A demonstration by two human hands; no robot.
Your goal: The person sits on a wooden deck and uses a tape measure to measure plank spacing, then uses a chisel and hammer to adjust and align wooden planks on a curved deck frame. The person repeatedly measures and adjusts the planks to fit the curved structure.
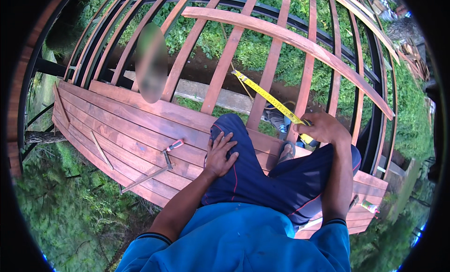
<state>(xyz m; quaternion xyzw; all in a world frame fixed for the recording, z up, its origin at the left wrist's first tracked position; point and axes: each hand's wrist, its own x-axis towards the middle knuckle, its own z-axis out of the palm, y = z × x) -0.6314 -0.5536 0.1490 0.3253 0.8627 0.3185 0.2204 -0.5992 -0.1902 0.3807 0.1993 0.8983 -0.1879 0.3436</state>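
Observation:
My right hand is closed around a yellow and black tape measure, above the gap between the wooden joists. Its yellow blade sticks out to the upper left, over the joists, with the hooked end in the air or close to a joist; I cannot tell whether it touches. My left hand lies on my left knee with its fingers spread and nothing in it. I sit on reddish-brown deck boards, legs bent in dark blue trousers. A foot in a sandal shows under my right hand.
Bare joists run away with open gaps over plants and soil. A long curved board lies across them. On the boards at left are a hammer, a red-and-white-handled tool and a thin wood strip. A bottle lies at right.

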